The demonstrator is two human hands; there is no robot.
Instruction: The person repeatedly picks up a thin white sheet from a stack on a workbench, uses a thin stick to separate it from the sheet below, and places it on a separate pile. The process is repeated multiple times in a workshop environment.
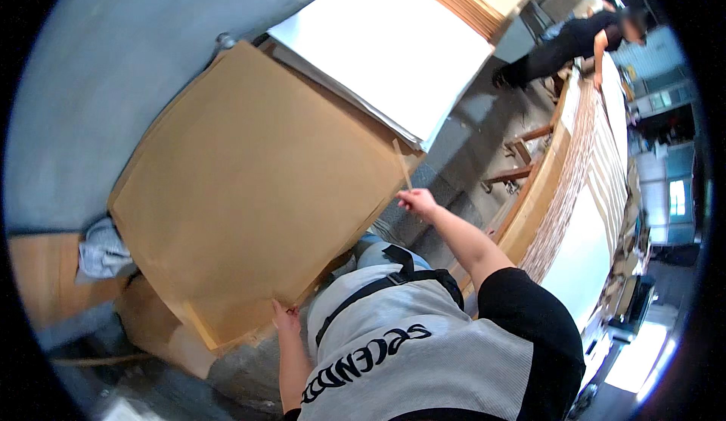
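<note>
While the right hand (416, 200) pinches a strip (401, 162), left hand (286, 316) grip unclear, positioning seems current; align with adjacent sheet (249, 171).

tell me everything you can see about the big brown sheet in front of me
The brown sheet is broad, roughly rectangular and plain, and looks like paper or card. It lies flat, set diagonally in view; layered edges at its sides suggest more sheets beneath. Its upper-right side runs alongside white sheets. The left hand is at its near edge, fingers apparently touching it. The right hand holds a thin strip by its right corner; contact there is unclear.
</note>
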